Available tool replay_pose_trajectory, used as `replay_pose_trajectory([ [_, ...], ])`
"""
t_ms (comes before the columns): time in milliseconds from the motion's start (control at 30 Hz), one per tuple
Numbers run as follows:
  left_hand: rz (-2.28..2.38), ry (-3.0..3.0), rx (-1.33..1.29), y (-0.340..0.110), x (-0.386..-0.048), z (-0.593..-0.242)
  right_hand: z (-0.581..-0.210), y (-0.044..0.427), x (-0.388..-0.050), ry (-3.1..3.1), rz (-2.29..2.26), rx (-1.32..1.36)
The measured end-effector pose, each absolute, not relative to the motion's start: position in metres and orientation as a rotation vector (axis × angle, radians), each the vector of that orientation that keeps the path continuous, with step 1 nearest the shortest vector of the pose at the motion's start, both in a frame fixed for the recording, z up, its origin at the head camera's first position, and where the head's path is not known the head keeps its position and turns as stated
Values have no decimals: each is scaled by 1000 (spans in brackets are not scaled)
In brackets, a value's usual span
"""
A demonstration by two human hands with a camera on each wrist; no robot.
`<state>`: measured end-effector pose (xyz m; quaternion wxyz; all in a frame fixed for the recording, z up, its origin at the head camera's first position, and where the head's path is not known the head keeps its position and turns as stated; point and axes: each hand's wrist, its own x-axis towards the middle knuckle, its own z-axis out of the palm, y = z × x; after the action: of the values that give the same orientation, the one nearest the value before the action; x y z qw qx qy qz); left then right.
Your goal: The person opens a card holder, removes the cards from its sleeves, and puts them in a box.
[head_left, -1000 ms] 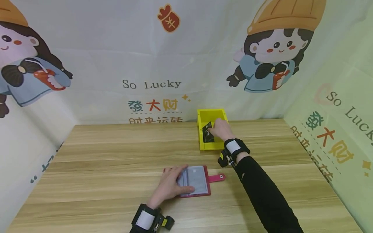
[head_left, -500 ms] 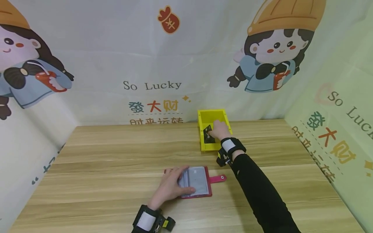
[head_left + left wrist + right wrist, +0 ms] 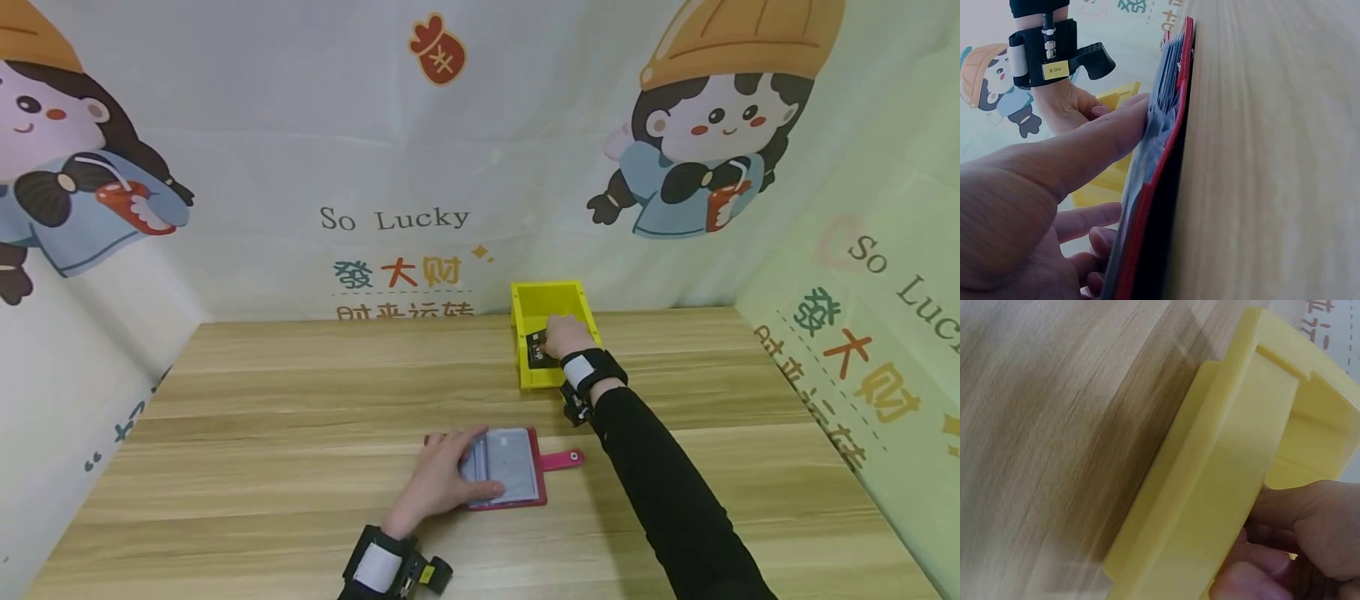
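Note:
An open card holder [image 3: 512, 467] with a red cover and clear plastic sleeves lies on the table in the head view. My left hand [image 3: 435, 479] rests across it, thumb pressing on the sleeves and fingers spread over the far side. In the left wrist view the thumb [image 3: 1107, 134] lies against the stacked sleeves [image 3: 1163, 94]. My right hand [image 3: 567, 336] is inside a yellow box [image 3: 550, 296], at a black card [image 3: 538, 351]. Its fingers [image 3: 1250, 581] are bent behind the box wall in the right wrist view; whether they pinch the card is hidden.
The wooden table [image 3: 315, 392] spreads around the holder and box. A pink snap strap [image 3: 562, 460] sticks out from the holder's right side. Behind the box hangs a printed cloth backdrop [image 3: 262, 167], which continues along both sides.
My right hand has moved slightly nearer and lower inside the box. The black card has turned from a tilted position to a straighter one. My left hand stays on the card holder.

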<state>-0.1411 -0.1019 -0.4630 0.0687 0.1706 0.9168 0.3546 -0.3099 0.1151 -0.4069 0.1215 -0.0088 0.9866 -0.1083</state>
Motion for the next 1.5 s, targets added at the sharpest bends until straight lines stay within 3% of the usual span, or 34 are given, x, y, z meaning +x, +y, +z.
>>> replay_pose_trajectory([
  [300, 1074, 2750, 522, -102, -144, -464, -409, 114, -312, 2798, -170, -48],
  [567, 1087, 2742, 534, -101, -144, -465, -438, 120, -328, 2822, -32, -93],
  [1033, 1072, 2752, 521, -101, -146, -464, -407, 113, -304, 2846, 14, -185],
  [1500, 1070, 2745, 504, -103, -143, -463, -387, 117, -297, 2934, -314, -258],
])
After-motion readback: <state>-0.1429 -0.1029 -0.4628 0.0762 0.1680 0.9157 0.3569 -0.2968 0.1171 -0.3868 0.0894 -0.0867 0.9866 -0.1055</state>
